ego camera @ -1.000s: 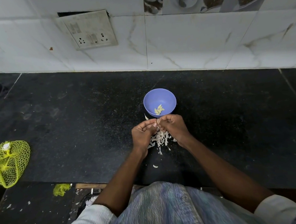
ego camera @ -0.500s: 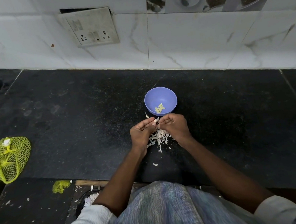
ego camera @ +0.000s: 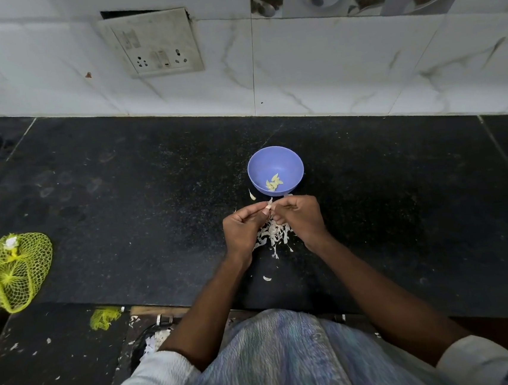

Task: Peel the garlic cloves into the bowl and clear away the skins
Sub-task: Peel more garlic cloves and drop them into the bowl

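Peeling mid-task, head view only: left hand (ego camera: 241,228) and right hand (ego camera: 302,218) fingertips pinched together on one small garlic clove (ego camera: 268,207), held just at 6 o'clock of blue bowl (ego camera: 275,169) on black counter (ego camera: 123,205). Done so far: few pale yellow peeled cloves (ego camera: 273,183) in bowl. Left: skins not cleared, white papery skin pile (ego camera: 273,234) under/between hands, strays at 6 and 10 o'clock of hands. Yellow mesh bag (ego camera: 12,271) far at 9 o'clock, contents unclear.
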